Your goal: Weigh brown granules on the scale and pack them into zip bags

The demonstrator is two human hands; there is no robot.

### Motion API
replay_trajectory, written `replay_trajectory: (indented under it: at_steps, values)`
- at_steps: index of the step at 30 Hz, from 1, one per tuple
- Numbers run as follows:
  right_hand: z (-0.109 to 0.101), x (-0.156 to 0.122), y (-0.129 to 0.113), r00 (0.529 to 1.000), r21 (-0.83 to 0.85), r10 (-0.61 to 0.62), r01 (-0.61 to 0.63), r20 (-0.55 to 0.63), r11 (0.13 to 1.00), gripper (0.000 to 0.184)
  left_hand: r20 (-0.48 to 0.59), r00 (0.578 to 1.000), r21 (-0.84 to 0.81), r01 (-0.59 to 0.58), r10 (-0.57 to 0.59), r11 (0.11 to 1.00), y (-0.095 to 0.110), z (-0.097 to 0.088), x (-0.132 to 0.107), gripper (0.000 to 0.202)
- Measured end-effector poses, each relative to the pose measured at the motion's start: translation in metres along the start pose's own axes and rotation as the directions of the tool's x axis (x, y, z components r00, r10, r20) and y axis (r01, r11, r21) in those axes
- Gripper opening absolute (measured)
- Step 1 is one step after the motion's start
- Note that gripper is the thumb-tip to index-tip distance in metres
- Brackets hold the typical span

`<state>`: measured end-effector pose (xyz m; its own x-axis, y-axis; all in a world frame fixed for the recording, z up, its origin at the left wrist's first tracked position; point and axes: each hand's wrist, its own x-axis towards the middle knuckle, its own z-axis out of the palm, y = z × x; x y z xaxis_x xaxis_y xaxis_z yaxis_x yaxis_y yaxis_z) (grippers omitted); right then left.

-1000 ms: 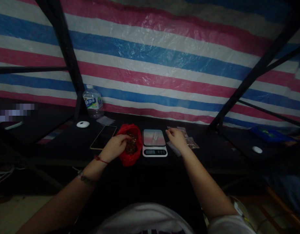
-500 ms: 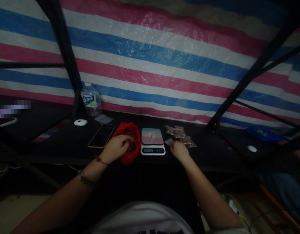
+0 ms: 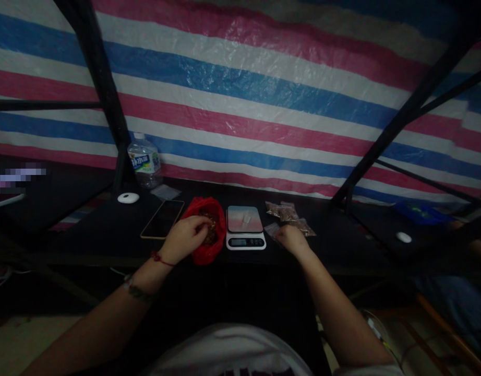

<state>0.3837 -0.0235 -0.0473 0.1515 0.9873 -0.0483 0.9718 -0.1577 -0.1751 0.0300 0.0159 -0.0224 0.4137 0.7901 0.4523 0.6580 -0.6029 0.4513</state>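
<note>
My left hand (image 3: 188, 233) reaches over the rim of an open red plastic bag (image 3: 214, 254). Its fingers are bunched together at the small brown pieces (image 3: 211, 222) inside; what they pinch, if anything, is hidden. Right of the bag stands a white digital scale (image 3: 245, 227) with a shiny plate and a dark display. A pale patch shows on that plate, and I cannot tell whether it is an object or a reflection. My right hand (image 3: 293, 241) is closed on a small clear plastic bag (image 3: 271, 229). Just behind it lie several filled clear packets (image 3: 288, 212).
A phone (image 3: 162, 219) lies left of the red bag. Farther back are a white mouse-shaped object (image 3: 128, 198), clear plastic sleeves (image 3: 166, 192) and a large bottle (image 3: 145, 163). Black metal posts (image 3: 103, 89) flank the table. At right are a blue tray (image 3: 422, 214) and another person's arm.
My right hand has shifted slightly to the right, and more of the small clear bag shows beside it. My left hand stays at the brown pieces, nearly unmoved.
</note>
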Motion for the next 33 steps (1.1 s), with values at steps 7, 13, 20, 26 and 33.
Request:
replay_trajectory:
  at_steps: [7,13,20,26,33]
  values:
    - [-0.013,-0.014,-0.002,0.983,0.005,-0.134,0.135,0.128,0.991,0.023,0.054,0.999,-0.015,0.001,0.000,1.000,-0.001,0.001,0.000,0.030]
    - [-0.020,-0.018,0.000,0.970,0.097,-0.188,0.175,0.155,0.980,0.027,0.095,0.996,-0.028,0.003,0.000,1.000,-0.002,0.002,0.001,0.030]
    - [-0.014,-0.012,0.000,0.992,0.085,-0.080,0.071,0.103,0.994,0.024,0.101,0.995,-0.015,0.002,0.000,1.000,-0.001,0.001,0.001,0.031]
    - [-0.015,-0.014,-0.004,0.992,0.035,-0.104,0.102,0.070,0.994,0.026,0.101,0.995,-0.031,0.019,-0.016,0.999,0.001,0.000,0.001,0.031]
    - [-0.019,-0.015,-0.004,0.995,0.097,-0.077,0.071,0.057,0.993,0.030,0.120,0.993,-0.033,0.002,0.002,0.999,0.001,0.000,0.001,0.029]
